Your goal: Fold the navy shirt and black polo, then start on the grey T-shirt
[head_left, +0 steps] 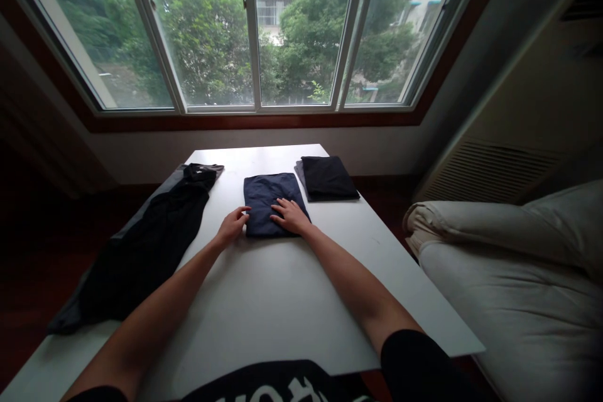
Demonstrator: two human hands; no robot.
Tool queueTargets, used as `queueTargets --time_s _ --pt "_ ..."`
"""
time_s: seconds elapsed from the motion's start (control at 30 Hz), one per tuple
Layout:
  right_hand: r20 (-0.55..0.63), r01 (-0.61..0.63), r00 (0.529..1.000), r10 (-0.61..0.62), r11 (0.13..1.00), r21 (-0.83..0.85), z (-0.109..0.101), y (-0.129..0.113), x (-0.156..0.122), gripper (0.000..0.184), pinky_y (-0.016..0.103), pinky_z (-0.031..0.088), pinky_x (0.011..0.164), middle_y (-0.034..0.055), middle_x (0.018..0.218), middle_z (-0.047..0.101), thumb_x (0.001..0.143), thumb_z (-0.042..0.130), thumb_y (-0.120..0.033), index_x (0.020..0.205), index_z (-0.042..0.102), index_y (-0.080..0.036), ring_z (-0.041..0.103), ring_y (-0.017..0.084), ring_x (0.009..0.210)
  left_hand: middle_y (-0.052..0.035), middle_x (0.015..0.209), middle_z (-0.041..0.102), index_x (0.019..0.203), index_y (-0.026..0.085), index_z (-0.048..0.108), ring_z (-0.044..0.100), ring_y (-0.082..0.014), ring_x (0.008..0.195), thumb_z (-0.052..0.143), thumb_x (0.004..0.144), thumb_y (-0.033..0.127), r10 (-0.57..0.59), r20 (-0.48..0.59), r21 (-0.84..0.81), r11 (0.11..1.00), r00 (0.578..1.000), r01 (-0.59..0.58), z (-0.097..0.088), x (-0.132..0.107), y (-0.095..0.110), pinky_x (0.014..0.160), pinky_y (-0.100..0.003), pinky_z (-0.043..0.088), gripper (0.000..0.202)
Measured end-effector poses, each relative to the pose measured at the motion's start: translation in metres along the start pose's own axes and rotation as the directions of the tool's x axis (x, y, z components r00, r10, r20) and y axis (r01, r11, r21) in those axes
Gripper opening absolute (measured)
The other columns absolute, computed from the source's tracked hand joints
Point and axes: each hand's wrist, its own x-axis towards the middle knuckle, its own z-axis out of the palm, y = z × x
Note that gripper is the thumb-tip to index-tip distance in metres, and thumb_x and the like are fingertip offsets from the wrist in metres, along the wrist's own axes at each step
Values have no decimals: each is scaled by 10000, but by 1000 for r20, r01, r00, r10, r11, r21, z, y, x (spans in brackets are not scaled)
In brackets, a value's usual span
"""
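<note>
A dark navy folded garment (268, 191) lies flat as a rough rectangle on the white table (264, 301). Across its right half rests my right hand (289, 216), palm down with the fingers spread. My left hand (234, 224) is at the garment's left edge, fingers extended and slightly curved, with nothing visibly gripped. Whether its fingertips touch the cloth, I cannot tell. Just beyond the right hand, a black folded garment (330, 178) sits on top of a grey one (300, 174).
Unfolded black clothing (141, 251) with grey cloth under it lies along the table's left side and hangs over that edge. A pale padded sofa (513, 289) stands to the right. Behind the table is a wall with a wide window (257, 31).
</note>
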Motion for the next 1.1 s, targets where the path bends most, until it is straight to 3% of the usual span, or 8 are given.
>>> queueTargets --time_s 0.13,0.27,0.33,0.53,0.67,0.8,0.93,1.1 --pt "-78 30 997 -25 998 56 -2 6 -3 448 491 271 1247 82 1558 520 1019 568 -498 1396 651 -270 424 272 1481 22 727 555 1410 163 609 444 -118 570 572 901 523 42 161 -193 981 986 -11 -5 -12 6 543 -235 357 624" --pt "-146 43 989 -30 995 92 -6 10 -5 345 436 344 1215 80 1455 619 1028 563 -401 1293 719 -243 516 243 1404 64 618 407 1453 172 587 383 -110 535 588 903 629 46 440 -281 956 897 89 -11 -20 9 516 -226 314 715" --pt "-137 36 990 -24 995 89 -6 10 -5 357 446 344 1216 81 1456 618 1020 575 -400 1312 709 -245 505 252 1416 55 615 421 1353 170 669 409 -116 546 601 880 675 38 497 -251 963 867 101 -14 -19 8 520 -229 331 695" --pt "-100 -4 995 8 999 45 -6 13 -6 421 448 345 1218 91 1491 585 1009 585 -429 1380 667 -247 475 265 1439 -21 727 655 1119 174 769 500 -134 581 600 820 727 1 470 -83 996 882 44 -25 -12 -4 546 -233 362 651" --pt "-146 -28 989 30 999 16 -8 15 -8 406 419 353 1212 98 1472 599 1010 582 -423 1350 685 -227 497 259 1415 -5 641 629 926 188 783 525 -148 579 563 863 676 -35 482 25 999 875 27 -32 -15 -5 583 -247 377 539" --pt "-172 -43 984 40 999 -13 -12 10 -10 401 451 315 1230 100 1510 563 1017 562 -414 1355 675 -230 460 270 1446 -17 665 621 749 216 709 573 -187 662 500 958 536 70 216 292 947 974 -133 -24 -23 7 673 -293 420 436" --pt "-157 -23 987 19 999 -23 -9 -6 -12 491 506 250 1252 104 1609 448 1019 549 -477 1454 594 -254 363 292 1513 -85 1064 708 1052 245 727 629 -265 1030 483 1009 427 333 29 474 825 942 -307 2 -34 22 945 -386 470 308" --pt "-108 -33 994 31 999 -11 2 -18 -10 628 539 216 1253 125 1674 327 1005 540 -564 1549 484 -254 266 319 1557 -98 1607 442 1546 261 473 357 -312 1491 431 1047 527 442 118 541 722 889 -431 34 -37 23 1263 -525 188 567"
